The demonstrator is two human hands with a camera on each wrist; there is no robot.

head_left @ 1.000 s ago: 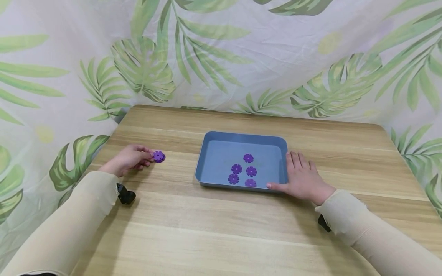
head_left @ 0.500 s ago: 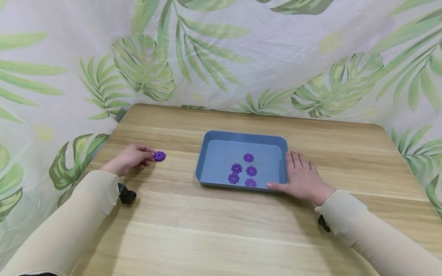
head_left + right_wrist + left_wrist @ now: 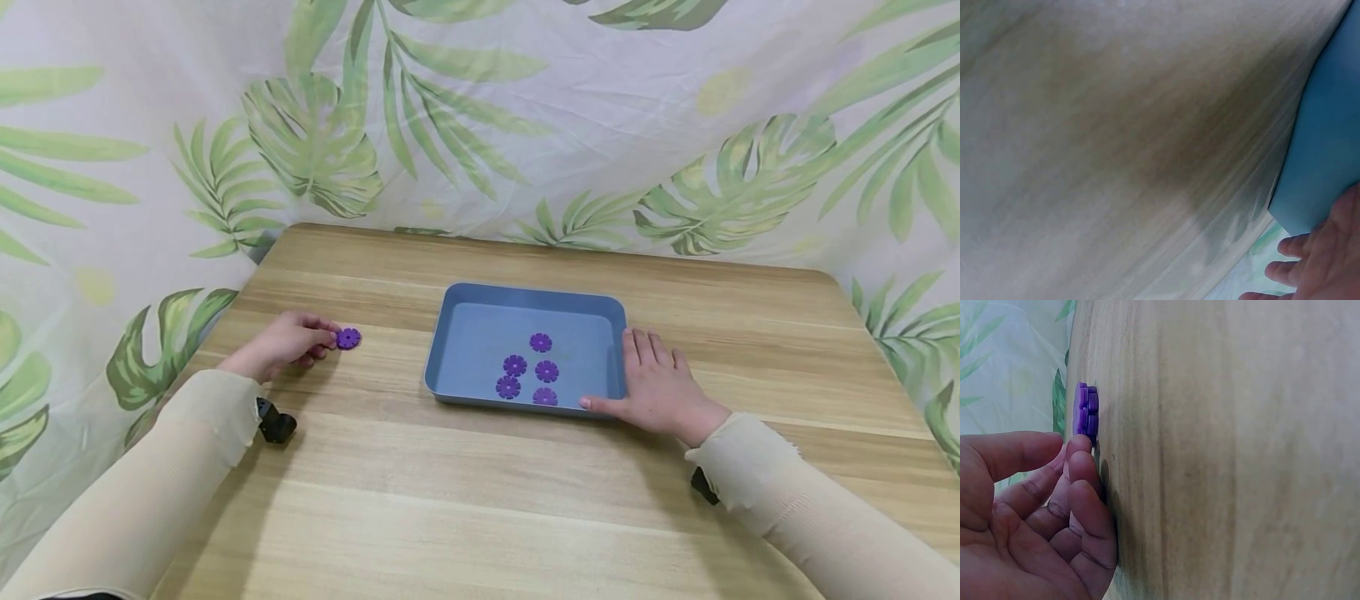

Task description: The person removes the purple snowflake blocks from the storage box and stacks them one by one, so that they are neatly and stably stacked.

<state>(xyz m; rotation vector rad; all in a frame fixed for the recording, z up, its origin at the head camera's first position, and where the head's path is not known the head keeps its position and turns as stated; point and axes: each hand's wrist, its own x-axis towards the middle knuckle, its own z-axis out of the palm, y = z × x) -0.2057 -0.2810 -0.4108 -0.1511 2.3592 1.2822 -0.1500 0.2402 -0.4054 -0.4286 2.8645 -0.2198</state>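
Note:
A small stack of purple notched discs (image 3: 348, 338) (image 3: 1086, 412) lies flat on the table at the left. The fingertips of the left hand (image 3: 288, 342) (image 3: 1041, 506) are at the near edge of this stack; in the left wrist view the thumb stands a little off it and the other fingers are loosely bent against the table. Several purple discs (image 3: 547, 371) lie inside the blue tray (image 3: 480, 321) (image 3: 1329, 131). The right hand (image 3: 663, 387) (image 3: 1329, 256) rests against the tray's right side, fingers extended, thumb on the front rim.
The wooden table (image 3: 420, 500) extends around the tray. A leaf-patterned cloth (image 3: 465, 125) hangs behind its far edge and at both sides. Black devices (image 3: 276, 423) are strapped at the wrists.
The left stack has shifted slightly right, and its discs, offset a second ago, now look lined up. Both hands and the tray have stayed nearly still.

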